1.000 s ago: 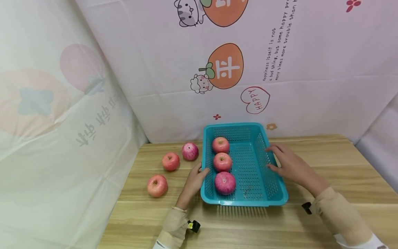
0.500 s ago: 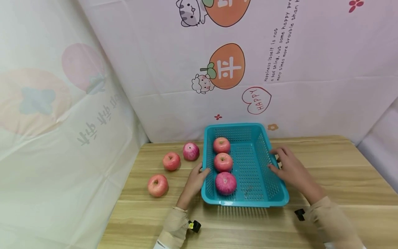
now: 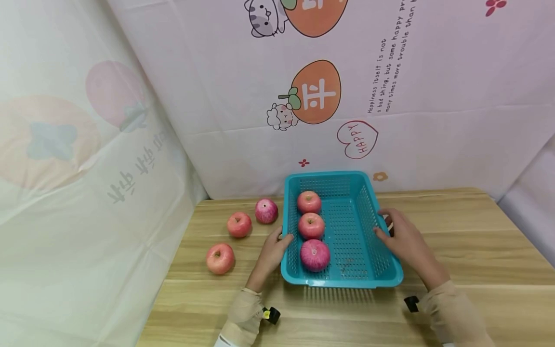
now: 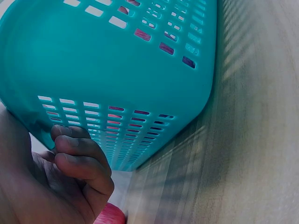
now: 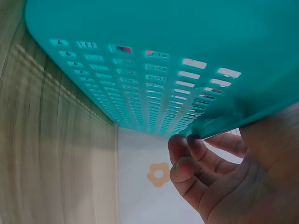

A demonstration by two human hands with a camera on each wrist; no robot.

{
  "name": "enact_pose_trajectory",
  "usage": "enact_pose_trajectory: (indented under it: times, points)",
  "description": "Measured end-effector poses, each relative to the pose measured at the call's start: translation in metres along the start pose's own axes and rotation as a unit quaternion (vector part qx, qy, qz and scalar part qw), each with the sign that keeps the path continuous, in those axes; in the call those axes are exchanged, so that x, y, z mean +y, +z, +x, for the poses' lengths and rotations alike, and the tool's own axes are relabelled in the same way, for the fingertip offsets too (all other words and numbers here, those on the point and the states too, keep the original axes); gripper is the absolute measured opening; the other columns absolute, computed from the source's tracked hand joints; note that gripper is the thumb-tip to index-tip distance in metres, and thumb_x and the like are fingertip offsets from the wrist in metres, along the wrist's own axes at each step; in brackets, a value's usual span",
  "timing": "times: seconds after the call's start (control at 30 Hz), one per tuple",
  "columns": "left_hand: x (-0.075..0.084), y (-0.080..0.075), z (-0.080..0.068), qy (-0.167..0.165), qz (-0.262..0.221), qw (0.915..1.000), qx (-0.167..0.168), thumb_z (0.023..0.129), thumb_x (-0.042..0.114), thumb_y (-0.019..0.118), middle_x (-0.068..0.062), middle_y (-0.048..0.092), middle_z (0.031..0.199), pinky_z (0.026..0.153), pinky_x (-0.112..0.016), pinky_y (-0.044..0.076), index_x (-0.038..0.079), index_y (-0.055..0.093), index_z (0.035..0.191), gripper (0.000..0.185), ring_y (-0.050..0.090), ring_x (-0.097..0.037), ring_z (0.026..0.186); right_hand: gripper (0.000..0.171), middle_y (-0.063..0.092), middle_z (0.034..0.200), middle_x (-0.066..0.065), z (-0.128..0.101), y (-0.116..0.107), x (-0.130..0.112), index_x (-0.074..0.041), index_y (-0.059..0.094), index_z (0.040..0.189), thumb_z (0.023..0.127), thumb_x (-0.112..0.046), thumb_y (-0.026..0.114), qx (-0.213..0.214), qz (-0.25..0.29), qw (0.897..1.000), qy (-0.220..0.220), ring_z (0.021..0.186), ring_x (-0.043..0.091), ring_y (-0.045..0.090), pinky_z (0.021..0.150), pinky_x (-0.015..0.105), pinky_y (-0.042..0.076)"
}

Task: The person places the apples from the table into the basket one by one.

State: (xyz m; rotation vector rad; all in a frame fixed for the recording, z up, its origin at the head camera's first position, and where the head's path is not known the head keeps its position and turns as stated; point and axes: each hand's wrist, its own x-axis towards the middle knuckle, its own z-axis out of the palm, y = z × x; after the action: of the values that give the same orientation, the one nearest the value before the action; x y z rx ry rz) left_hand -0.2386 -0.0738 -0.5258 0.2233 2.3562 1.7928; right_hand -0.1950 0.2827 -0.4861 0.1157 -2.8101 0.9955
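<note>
A turquoise plastic basket (image 3: 353, 283) with perforated walls stands on the wooden table. My left hand (image 3: 270, 253) grips its left rim, thumb over the edge and fingers curled against the outer wall in the left wrist view. On the opposite side my right hand (image 3: 405, 241) holds the right rim. Its thumb reaches over the edge, and the right wrist view shows its fingers (image 5: 184, 170) curled below the rim. Inside, along the left wall, lie two apples (image 3: 309, 202) and a round magenta, pale-streaked fruit (image 3: 314, 255).
Left of the basket, two more apples (image 3: 220, 259) and another magenta round fruit (image 3: 266, 211) lie on the wooden table (image 3: 186, 308). A printed white cloth (image 3: 234, 159) hangs right behind the basket, and another covers the left side.
My right hand has closed in on the right rim, its fingers going from above the edge to around its outer side; the right forearm swung inward. The left hand and basket stay put.
</note>
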Motion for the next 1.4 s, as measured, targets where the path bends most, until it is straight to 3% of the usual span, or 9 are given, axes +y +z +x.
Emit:
enact_pose_trajectory:
  times: [0.23,0.47,0.7,1.03,1.4]
  points:
    - [0.002,0.001,-0.001,0.002,-0.005,1.0,0.0,0.108,0.024,0.054,-0.025,0.071,0.128,0.081,-0.042,0.065,0.005,0.061,0.145,0.042,0.076,-0.029,0.097,0.057,0.066,0.091,0.013,-0.004,0.001,0.003,0.003,0.041,0.152,0.107,-0.023,0.064,-0.009,0.029,0.999,0.013,0.075,0.022,0.058,0.062,0.032,0.049]
    - [0.001,0.001,-0.001,-0.004,0.002,1.0,0.004,0.108,0.027,0.055,-0.021,0.071,0.128,0.082,-0.042,0.065,0.008,0.062,0.144,0.042,0.075,-0.028,0.099,0.055,0.058,0.076,0.006,-0.009,0.004,0.005,-0.001,0.04,0.153,0.11,-0.027,0.06,0.011,0.061,0.998,0.013,0.07,0.017,0.05,0.061,0.028,0.043]
    - [0.0,0.001,-0.001,-0.006,-0.001,1.0,0.003,0.108,0.025,0.054,-0.024,0.071,0.127,0.081,-0.042,0.065,0.006,0.062,0.145,0.042,0.076,-0.03,0.098,0.057,0.057,0.074,0.003,-0.011,0.007,0.006,-0.003,0.04,0.155,0.11,-0.031,0.061,0.015,0.086,0.996,0.03,0.067,0.012,0.048,0.06,0.027,0.041]
    - [0.001,0.001,-0.003,-0.013,0.035,0.9993,0.005,0.108,0.032,0.054,-0.02,0.072,0.126,0.083,-0.041,0.064,0.006,0.064,0.142,0.044,0.074,-0.026,0.098,0.056,0.055,0.069,0.002,-0.012,0.009,0.005,-0.003,0.041,0.154,0.109,-0.03,0.061,0.013,0.102,0.993,0.051,0.06,0.012,0.047,0.056,0.028,0.044]
    - [0.008,-0.007,-0.006,-0.025,0.107,0.9939,-0.004,0.11,0.048,0.049,-0.013,0.073,0.117,0.086,-0.041,0.06,0.012,0.065,0.137,0.048,0.071,-0.022,0.099,0.057,0.055,0.067,0.002,-0.01,0.009,0.004,-0.004,0.04,0.155,0.109,-0.03,0.061,0.011,0.109,0.992,0.061,0.057,0.012,0.047,0.055,0.029,0.045]
